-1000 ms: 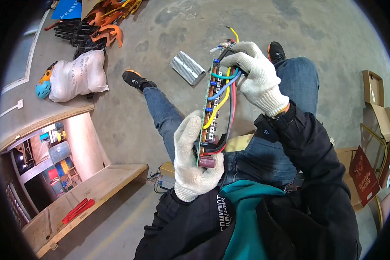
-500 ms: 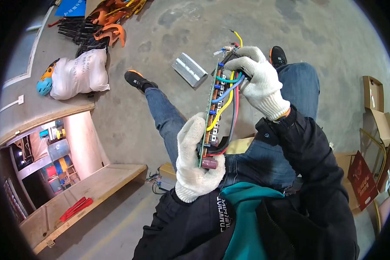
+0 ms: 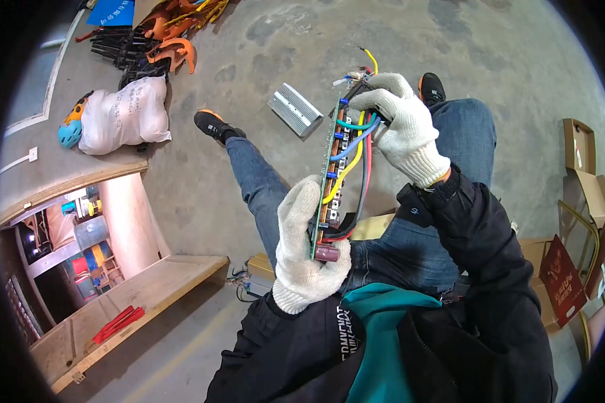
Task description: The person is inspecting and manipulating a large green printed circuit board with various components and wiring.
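A long, narrow circuit board (image 3: 327,176) is held on edge between my hands, over my lap. My left hand (image 3: 301,252), in a white knit glove, grips its near end by a dark red cylindrical capacitor (image 3: 326,253). At the far end, my gloved right hand (image 3: 403,124) is closed round the board and the base of its wires; the fingertips are partly hidden. Thick yellow, blue, green, red and black wires (image 3: 346,176) run along the board's right side. Beyond the right hand thin leads and a yellow wire (image 3: 370,59) stick out. A silver finned aluminium housing (image 3: 296,109) lies on the floor ahead.
At the left, red-handled pliers (image 3: 118,324) lie on a wooden bench (image 3: 134,302). A stuffed white sack (image 3: 124,115) and orange and black parts (image 3: 171,54) are at the far left. Opened cardboard boxes (image 3: 578,144) stand on the right. My legs (image 3: 255,168) are spread on either side.
Almost nothing differs. The board and my left hand have shifted very slightly to the right; both hands keep their hold.
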{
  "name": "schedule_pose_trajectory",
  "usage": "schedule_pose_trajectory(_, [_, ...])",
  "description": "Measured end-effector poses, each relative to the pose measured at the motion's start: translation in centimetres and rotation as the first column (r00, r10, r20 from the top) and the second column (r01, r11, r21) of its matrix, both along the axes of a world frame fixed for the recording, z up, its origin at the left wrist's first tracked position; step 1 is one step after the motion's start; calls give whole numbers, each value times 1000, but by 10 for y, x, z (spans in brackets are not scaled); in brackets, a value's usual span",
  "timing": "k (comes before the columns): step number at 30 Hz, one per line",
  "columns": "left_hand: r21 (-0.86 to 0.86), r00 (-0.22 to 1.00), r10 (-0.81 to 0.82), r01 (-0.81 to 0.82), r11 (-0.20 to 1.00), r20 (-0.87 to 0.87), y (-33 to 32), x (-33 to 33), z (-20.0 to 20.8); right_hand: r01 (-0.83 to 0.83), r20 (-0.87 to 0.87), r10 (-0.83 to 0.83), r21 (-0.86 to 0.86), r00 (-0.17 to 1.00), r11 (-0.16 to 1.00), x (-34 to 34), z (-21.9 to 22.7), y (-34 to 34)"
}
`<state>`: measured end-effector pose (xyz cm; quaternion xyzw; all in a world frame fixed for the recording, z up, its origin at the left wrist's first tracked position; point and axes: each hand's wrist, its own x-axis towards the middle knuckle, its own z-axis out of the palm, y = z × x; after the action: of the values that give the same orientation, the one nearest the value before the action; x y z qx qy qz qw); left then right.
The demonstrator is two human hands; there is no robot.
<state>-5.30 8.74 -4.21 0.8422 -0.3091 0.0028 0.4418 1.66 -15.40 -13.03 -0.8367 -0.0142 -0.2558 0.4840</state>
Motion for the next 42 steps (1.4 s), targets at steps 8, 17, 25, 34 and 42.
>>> schedule_pose_trajectory(8, [-5,1000,14,-14,1000,-2,-1,-2,0,7,-9,-7,-12,1000,1000,-1,3,0])
schedule_pose_trajectory(17, [33,999,25,-26,999,29,-2,-1,0,7,-2,-7,-8,1000,1000,-1,1,-1])
schedule_pose_trajectory(25, [17,999,45,-45,999,13,-1,-2,-3,25,29,-24,-18,999,1000,-1,3,-1])
schedule_pose_trajectory(34, [75,998,64,-65,995,25,-1,-2,-7,67,115,-59,-63,992,996,-1,11,-4])
schedule_pose_trajectory(42, [94,990,110,-101,990,-91,2,-4,-19,141,178,-121,-108,977,984,-1,12,-10])
